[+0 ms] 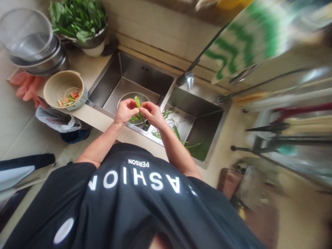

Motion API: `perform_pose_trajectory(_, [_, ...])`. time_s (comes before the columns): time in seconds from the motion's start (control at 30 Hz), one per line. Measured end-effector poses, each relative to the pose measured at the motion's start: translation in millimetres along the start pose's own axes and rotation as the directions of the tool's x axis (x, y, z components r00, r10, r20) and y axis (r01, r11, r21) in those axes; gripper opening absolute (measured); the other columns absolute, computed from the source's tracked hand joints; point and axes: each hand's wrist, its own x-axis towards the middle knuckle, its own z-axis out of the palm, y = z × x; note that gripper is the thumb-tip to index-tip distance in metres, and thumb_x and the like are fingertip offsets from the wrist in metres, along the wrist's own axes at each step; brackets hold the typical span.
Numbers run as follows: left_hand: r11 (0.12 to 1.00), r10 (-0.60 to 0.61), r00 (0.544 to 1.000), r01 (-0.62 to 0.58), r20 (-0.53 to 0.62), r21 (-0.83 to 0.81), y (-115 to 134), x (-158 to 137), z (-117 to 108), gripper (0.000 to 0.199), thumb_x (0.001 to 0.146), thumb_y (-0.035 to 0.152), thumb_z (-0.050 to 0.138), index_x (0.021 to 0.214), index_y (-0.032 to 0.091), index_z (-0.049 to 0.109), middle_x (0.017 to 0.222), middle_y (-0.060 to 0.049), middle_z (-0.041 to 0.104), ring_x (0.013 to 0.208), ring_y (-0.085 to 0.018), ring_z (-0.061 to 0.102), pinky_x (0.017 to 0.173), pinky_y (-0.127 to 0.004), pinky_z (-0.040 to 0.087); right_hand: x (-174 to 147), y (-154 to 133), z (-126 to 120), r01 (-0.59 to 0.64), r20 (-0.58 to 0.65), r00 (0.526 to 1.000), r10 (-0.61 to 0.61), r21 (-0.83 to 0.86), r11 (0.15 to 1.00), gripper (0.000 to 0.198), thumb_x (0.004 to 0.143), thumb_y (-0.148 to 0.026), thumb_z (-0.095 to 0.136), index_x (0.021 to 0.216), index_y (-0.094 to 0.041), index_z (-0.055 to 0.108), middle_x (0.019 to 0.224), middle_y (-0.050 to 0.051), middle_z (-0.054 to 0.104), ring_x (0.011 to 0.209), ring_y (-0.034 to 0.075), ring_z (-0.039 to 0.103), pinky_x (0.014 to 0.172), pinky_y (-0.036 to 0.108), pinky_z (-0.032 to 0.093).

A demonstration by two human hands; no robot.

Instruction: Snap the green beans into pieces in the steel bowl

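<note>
Above the divider side of the left sink basin, both hands meet around a green leafy vegetable stem. My left hand pinches it between thumb and fingers. From the other side my right hand grips the same stem, its fingers closed. Under the hands a round bowl sits in the left basin, with cut green pieces in it, partly hidden by the hands. More long green stems lie in the right sink basin, behind my right forearm.
A beige colander with red and green scraps stands left of the sink. Behind it are stacked metal bowls and a bowl heaped with leafy greens. A faucet rises at the back. Pink gloves lie at the left edge.
</note>
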Motion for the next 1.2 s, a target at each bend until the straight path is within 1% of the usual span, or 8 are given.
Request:
perform_pose_trajectory(0.2, [0.998,-0.063,0.998,0.064,0.012,-0.03,-9,1,3,0.017,0.051,0.018,0.069,0.066,0.016,0.06,0.056,0.004,0.061,0.047,-0.009,0.054,0.046,-0.021,0.046,3,-3,3,0.045,-0.068,0.996,-0.058,-0.182,0.982,0.013,0.076,-0.027,0.055,0.071,-0.017,0.061,0.063,-0.001,0.056,0.062,0.011,0.047,0.061,0.026,0.037])
perform_pose_trajectory(0.4, [0.958,-0.193,0.979,0.203,0.066,-0.202,-13,4,4,0.023,0.053,0.02,0.073,0.066,0.017,0.054,0.055,0.005,0.055,0.045,-0.007,0.05,0.048,-0.022,0.046,5,8,13,-0.153,-0.078,0.983,0.163,0.123,0.98,0.015,0.077,-0.03,0.051,0.073,-0.018,0.058,0.059,-0.003,0.051,0.055,0.011,0.044,0.055,0.024,0.037])
perform_pose_trajectory(0.73, [0.992,-0.098,0.994,0.101,0.043,-0.078,-5,-1,7,0.031,0.049,0.022,0.082,0.072,0.013,0.063,0.061,0.003,0.065,0.049,-0.007,0.057,0.049,-0.02,0.05,2,6,6,0.007,-0.143,0.99,0.003,0.07,0.998,0.018,0.083,-0.036,0.06,0.08,-0.018,0.062,0.068,-0.002,0.057,0.065,0.012,0.049,0.061,0.025,0.04])
perform_pose_trajectory(0.83, [0.983,-0.112,0.994,0.108,-0.019,-0.15,-9,1,10,0.027,0.05,0.019,0.078,0.069,0.015,0.059,0.057,0.005,0.062,0.045,-0.006,0.055,0.046,-0.019,0.049,4,9,12,-0.096,-0.137,0.979,0.152,0.35,0.932,0.022,0.086,-0.04,0.062,0.078,-0.02,0.056,0.062,-0.004,0.05,0.055,0.009,0.043,0.053,0.022,0.036])
perform_pose_trajectory(0.93, [0.962,-0.138,0.981,0.1,-0.137,-0.254,-15,5,9,0.025,0.052,0.017,0.074,0.069,0.016,0.056,0.053,0.007,0.059,0.043,-0.006,0.053,0.044,-0.018,0.047,11,15,13,-0.173,-0.103,0.946,0.309,0.645,0.745,0.027,0.084,-0.04,0.068,0.078,-0.021,0.05,0.063,-0.006,0.049,0.049,0.005,0.037,0.045,0.018,0.029])
perform_pose_trajectory(1.03, [0.949,-0.16,0.955,0.08,-0.249,-0.304,-19,13,-2,0.024,0.054,0.016,0.073,0.069,0.017,0.054,0.051,0.008,0.057,0.043,-0.005,0.053,0.045,-0.017,0.048,18,23,0,-0.166,-0.115,0.912,0.393,0.772,0.614,0.027,0.082,-0.034,0.072,0.079,-0.021,0.048,0.068,-0.005,0.053,0.05,0.004,0.043,0.044,0.015,0.03])
perform_pose_trajectory(1.1, [0.957,-0.134,0.936,0.037,-0.325,-0.289,-21,19,-13,0.023,0.057,0.015,0.073,0.067,0.017,0.052,0.051,0.009,0.055,0.044,-0.004,0.053,0.047,-0.016,0.048,20,32,-16,-0.137,-0.154,0.899,0.409,0.788,0.6,0.026,0.082,-0.031,0.071,0.079,-0.021,0.047,0.068,-0.005,0.053,0.052,0.003,0.045,0.044,0.014,0.032])
perform_pose_trajectory(1.2, [0.976,-0.082,0.915,-0.006,-0.394,-0.218,-21,27,-29,0.023,0.059,0.014,0.074,0.068,0.016,0.053,0.055,0.009,0.055,0.045,-0.004,0.055,0.048,-0.016,0.049,22,48,-44,-0.087,-0.258,0.887,0.382,0.72,0.689,0.028,0.082,-0.032,0.07,0.08,-0.022,0.043,0.067,-0.007,0.05,0.048,0.003,0.04,0.043,0.013,0.029])
